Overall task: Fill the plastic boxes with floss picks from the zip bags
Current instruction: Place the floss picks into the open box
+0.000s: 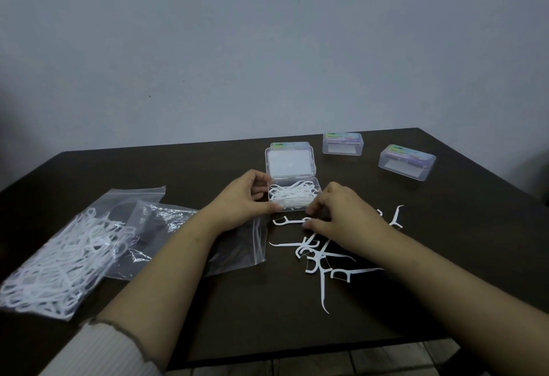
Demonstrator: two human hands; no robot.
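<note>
Now the left hand (242, 197) is gripping the open plastic box (294, 195) by its left wall, thumb and fingers curling round the near and far corners. Just right of those fingers, the box is lying about half full of white floss picks (292, 195), and its clear lid (290, 161) is standing tilted back beyond them.

The right hand (344, 215) is hovering low at the box's near right corner, its fingers bunching narrowly and pointing down and to the left. A single floss pick (289, 221) is lying on the dark table (184, 173) with one end reaching under those fingertips; whether they are actually pinching it I cannot tell.

Under and just nearer than the right wrist, loose floss picks (323, 259) are lying scattered, some crossing one another. Beyond the right hand, well apart from its fingers, two closed plastic boxes (343, 143) (407, 161) are sitting with coloured labels.

Beneath the left forearm an emptied zip bag (166, 227) is lying flat, and further left of the left fingers a full zip bag (65, 259) of picks is resting, partly overlapping it. A ribbed pale sleeve (101, 349) is showing at the left elbow.
</note>
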